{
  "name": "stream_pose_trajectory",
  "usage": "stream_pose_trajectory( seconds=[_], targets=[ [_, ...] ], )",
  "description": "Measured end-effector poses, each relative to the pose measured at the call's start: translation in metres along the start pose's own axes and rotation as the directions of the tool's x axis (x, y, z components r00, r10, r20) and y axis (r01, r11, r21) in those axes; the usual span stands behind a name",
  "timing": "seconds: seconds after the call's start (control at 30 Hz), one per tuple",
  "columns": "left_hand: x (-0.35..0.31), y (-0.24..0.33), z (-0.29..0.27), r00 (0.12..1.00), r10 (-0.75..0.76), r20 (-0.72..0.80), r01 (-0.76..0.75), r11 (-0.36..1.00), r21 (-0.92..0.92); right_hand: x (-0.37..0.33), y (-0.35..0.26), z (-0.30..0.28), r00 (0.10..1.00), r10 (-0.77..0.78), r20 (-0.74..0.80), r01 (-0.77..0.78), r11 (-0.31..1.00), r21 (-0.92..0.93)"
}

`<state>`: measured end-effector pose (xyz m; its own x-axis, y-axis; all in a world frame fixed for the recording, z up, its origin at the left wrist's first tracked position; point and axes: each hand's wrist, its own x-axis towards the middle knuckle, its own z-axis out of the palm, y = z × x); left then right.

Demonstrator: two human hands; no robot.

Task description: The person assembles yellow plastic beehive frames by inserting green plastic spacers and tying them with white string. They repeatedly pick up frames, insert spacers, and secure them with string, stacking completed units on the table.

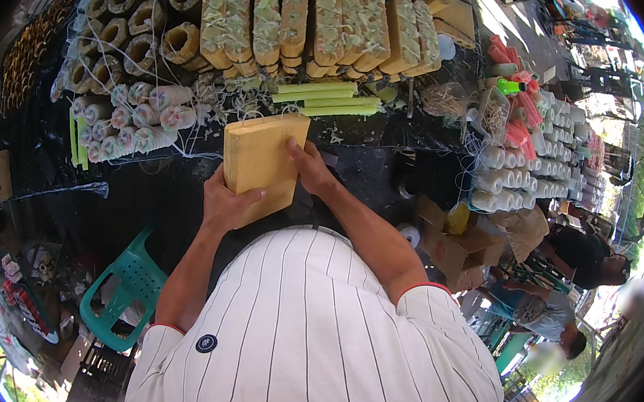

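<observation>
A tan, flat rectangular block [264,152] is held upright in front of my chest, near the table's edge. My left hand [225,200] grips its lower left side, with the thumb lying across the face. On the opposite side, my right hand [310,167] presses its thumb against the right edge; its other fingers are hidden behind the block. Just beyond the block lie several light green strips [329,100] on the dark tabletop. Behind these stand rows of tan blocks [328,29] with pale green shreds stuck on their tops.
Left on the table are hollow brown tubes [140,52] and white wrapped rolls [147,114]. White rolls [509,177] and pink rolls [525,120] are stacked at right, near a green bottle [510,87]. A teal plastic chair [124,290] and cardboard box [458,247] flank me. Other people [542,307] sit at right.
</observation>
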<state>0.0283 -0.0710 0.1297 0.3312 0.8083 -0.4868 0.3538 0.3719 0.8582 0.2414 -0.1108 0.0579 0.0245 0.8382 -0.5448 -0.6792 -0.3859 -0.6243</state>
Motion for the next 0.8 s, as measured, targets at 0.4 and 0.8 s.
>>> stream_pose_trajectory(
  seconds=[0.4, 0.8],
  targets=[
    [-0.019, 0.073, 0.053, 0.967, 0.224, -0.123, -0.085, 0.737, 0.67, 0.038, -0.168, -0.221, 0.778, -0.627, 0.05, -0.023, -0.108, -0.994],
    [0.014, 0.038, 0.102, 0.957, 0.29, 0.027, -0.186, 0.537, 0.823, 0.027, -0.201, -0.209, 0.619, -0.763, 0.187, 0.205, -0.072, -0.976]
  ],
)
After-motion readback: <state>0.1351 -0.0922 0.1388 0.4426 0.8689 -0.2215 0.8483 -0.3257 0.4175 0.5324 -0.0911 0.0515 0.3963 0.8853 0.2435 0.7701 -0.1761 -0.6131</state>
